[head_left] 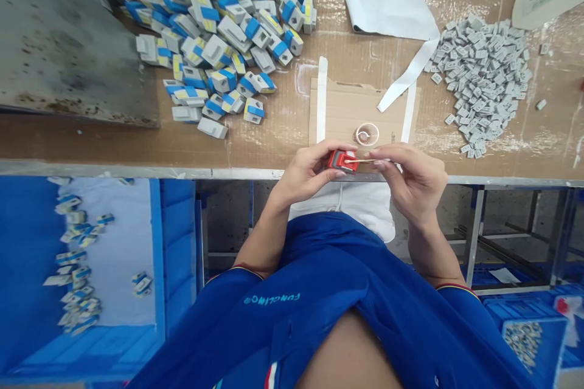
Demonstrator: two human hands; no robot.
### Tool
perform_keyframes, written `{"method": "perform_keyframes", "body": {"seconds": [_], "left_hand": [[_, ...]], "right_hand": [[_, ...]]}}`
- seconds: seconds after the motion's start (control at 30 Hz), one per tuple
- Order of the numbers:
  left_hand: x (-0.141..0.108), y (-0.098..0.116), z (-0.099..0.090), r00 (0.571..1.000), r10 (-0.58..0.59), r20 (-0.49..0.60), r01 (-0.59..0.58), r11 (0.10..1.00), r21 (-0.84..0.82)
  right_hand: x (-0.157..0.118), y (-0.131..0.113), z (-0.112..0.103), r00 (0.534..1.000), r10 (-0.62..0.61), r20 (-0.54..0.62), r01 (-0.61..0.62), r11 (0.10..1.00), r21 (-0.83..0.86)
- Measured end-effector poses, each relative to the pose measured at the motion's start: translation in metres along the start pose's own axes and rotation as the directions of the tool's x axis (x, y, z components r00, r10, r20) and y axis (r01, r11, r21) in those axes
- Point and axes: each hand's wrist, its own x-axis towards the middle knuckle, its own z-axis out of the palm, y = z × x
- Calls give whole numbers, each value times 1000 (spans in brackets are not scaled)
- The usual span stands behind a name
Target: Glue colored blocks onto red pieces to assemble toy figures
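Note:
Near the table's front edge, my left hand (306, 175) is closed around a small red and grey plastic part (340, 160). In a pinch, my right hand (409, 177) holds a thin cotton swab (365, 161), its tip touching the top of the red part. Just behind the two hands sits a small round clear cup (367, 134) on a cardboard sheet (349, 106) taped down with white strips. What is inside the cup is too small to make out.
Grey parts with blue and yellow bands (223, 30) are heaped at the back left, beside a stained metal box (68, 42). Small grey tiles (483, 79) pile up at the right. A white cloth (387, 3) lies between. Below left stands a blue crate (157, 255).

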Motion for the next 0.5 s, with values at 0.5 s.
{"method": "perform_keyframes", "body": {"seconds": [0.5], "left_hand": [[0,4,0,999,-46,1,46,998,-42]], "right_hand": [[4,-2,-2,993,-38,109,39,999,-3]]}}
